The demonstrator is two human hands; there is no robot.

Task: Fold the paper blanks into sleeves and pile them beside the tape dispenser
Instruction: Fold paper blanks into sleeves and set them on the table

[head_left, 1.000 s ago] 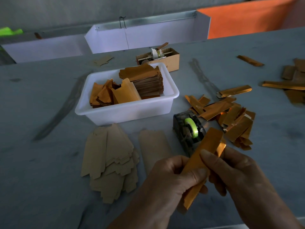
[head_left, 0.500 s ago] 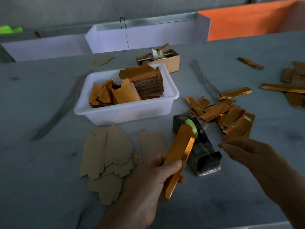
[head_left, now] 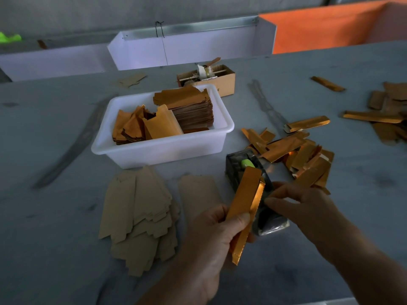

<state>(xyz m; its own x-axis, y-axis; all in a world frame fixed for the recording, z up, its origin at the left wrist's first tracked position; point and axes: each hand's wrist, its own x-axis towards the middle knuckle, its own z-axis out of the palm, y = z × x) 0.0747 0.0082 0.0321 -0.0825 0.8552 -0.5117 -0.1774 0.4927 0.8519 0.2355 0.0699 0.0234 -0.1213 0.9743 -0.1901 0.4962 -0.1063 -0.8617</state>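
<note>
My left hand (head_left: pixel 211 243) grips a folded gold paper sleeve (head_left: pixel 244 194) by its lower half and holds it upright in front of the dark tape dispenser (head_left: pixel 236 170) with its green roll. My right hand (head_left: pixel 308 208) reaches in from the right. Its thumb and fingertips are drawn together at the sleeve's right edge, over the dispenser's front; what they hold is not visible. A loose pile of finished gold sleeves (head_left: pixel 308 159) lies just right of the dispenser. Flat brown paper blanks (head_left: pixel 141 212) are fanned out on the table to the left, with a single blank (head_left: pixel 198 194) beside them.
A white plastic tub (head_left: pixel 158 148) behind the blanks holds stacked and loose gold blanks. A small cardboard box (head_left: pixel 224 82) stands behind it. More gold pieces (head_left: pixel 374 116) lie at the far right. White and orange panels border the table's far edge.
My right hand let go of the sleeve, swung out right, then came back to the sleeve's edge at the dispenser. My left hand kept the sleeve and turned it more upright.
</note>
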